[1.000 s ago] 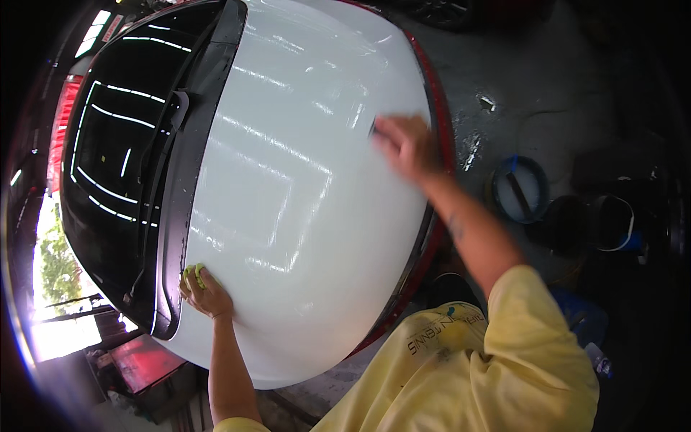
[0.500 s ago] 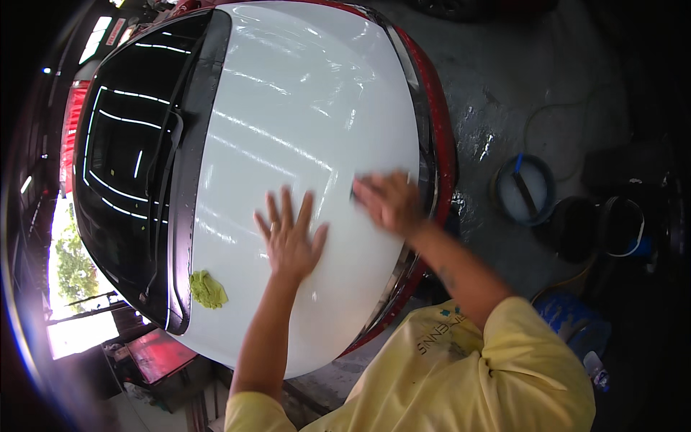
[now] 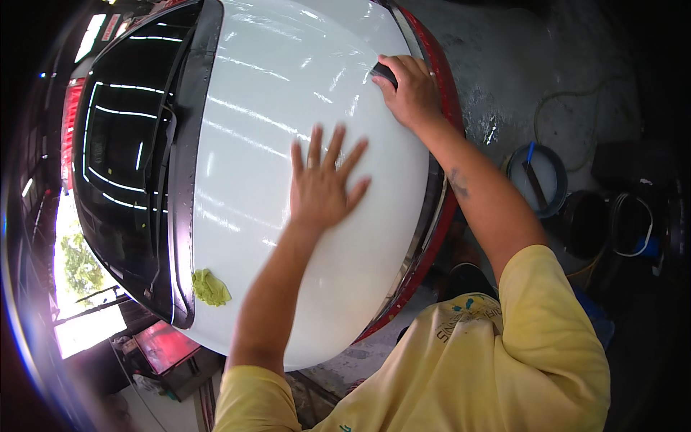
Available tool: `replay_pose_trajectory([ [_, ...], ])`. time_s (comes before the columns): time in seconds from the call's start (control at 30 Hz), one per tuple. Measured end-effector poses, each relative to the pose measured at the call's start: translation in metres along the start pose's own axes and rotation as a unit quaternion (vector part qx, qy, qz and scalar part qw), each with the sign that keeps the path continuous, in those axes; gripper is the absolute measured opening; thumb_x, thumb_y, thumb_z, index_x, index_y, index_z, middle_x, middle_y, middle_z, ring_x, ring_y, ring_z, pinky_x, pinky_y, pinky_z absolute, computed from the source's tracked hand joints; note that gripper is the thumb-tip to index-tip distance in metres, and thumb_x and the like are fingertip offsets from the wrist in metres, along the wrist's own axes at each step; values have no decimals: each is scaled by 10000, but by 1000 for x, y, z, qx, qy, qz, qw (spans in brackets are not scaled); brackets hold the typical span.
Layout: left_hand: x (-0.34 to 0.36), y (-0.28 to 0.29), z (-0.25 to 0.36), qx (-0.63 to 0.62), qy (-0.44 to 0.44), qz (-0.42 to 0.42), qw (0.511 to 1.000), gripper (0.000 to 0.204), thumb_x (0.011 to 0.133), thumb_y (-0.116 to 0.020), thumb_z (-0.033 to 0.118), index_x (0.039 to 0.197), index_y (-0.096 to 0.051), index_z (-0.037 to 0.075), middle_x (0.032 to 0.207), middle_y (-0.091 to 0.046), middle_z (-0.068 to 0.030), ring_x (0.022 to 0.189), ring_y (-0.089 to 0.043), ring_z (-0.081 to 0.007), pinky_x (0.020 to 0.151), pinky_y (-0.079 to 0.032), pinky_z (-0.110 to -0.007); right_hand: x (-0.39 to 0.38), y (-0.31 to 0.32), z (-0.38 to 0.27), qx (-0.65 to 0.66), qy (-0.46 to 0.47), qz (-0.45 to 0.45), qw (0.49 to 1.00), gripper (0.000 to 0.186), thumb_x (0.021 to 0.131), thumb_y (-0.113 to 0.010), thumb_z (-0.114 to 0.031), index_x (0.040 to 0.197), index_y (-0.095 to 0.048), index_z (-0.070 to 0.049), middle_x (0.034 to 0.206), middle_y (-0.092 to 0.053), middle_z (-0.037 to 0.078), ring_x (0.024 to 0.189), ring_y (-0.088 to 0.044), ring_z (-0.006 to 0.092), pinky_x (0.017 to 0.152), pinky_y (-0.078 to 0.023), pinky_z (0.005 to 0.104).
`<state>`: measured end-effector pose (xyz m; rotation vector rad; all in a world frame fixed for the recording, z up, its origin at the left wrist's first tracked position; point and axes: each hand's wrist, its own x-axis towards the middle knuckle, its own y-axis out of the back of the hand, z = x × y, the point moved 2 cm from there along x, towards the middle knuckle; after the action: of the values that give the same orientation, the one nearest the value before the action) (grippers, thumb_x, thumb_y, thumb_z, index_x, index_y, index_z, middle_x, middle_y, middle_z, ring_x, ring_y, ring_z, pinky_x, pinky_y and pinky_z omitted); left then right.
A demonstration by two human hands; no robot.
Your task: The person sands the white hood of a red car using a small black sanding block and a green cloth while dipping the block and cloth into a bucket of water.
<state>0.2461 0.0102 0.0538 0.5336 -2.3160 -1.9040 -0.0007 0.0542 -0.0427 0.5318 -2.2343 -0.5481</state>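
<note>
A wet-looking white car hood point(image 3: 345, 288) fills the middle of the view. My left hand point(image 3: 324, 191), fingers spread and palm down, is at the hood's middle and holds nothing; whether the whole palm touches is hard to tell. Farther away, by the hood's right edge, my right hand point(image 3: 416, 92) grips a small dark block point(image 3: 384, 74) against the white surface. Much of the block is hidden under the fingers. A crumpled yellow-green cloth point(image 3: 210, 287) lies at the hood's near left, beside the windshield base.
Left of the hood is the dark windshield point(image 3: 129, 165) with its wiper point(image 3: 164, 144). Red trim point(image 3: 448, 115) edges the car's right side. On the floor at right stand a round tub point(image 3: 565, 186) of cloudy liquid holding a blue-handled tool, and dark buckets point(image 3: 581, 223).
My right hand has slid away from me along the hood's right side with the block. My left hand has moved forward and to the right, still spread.
</note>
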Motion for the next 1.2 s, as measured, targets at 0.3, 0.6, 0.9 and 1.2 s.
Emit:
replay_pose_trajectory([
  [0.3,-225,-10,-75,-46,303,-54,950,842,1022,-629,636,1746,-374,290,1875,-107,-136,1726,4,-411,1373,7,-611,-206,83,-188,117,162,-126,972,419,888,-871,-307,1280,-775,-192,1226,-751,27,994,-690,249,857,-524,448],
  [0.6,-73,26,-126,-90,327,28,940,818,1041,-624,604,1751,-368,290,1859,-190,-147,1724,-60,-407,1378,-32,-597,38,-39,-133,50,165,-121,978,400,927,-838,-312,1297,-764,-177,1200,-734,18,1099,-660,276,976,-508,488],
  [0.9,14,40,-162,-87,360,4,929,817,1020,-605,670,1736,-402,334,1861,-196,-121,1726,-56,-394,1382,-24,-589,289,-218,-135,12,132,-137,982,323,1018,-741,-396,1255,-767,-179,1252,-763,48,1215,-660,299,1062,-501,486],
  [1.2,4,23,-168,-100,403,2,910,692,1099,-546,494,1738,-401,272,1863,-200,-86,1730,-63,-364,1388,-6,-561,86,-64,-141,140,370,-232,888,349,917,-832,-324,1250,-811,-220,1212,-762,1,1009,-709,233,908,-548,465],
])
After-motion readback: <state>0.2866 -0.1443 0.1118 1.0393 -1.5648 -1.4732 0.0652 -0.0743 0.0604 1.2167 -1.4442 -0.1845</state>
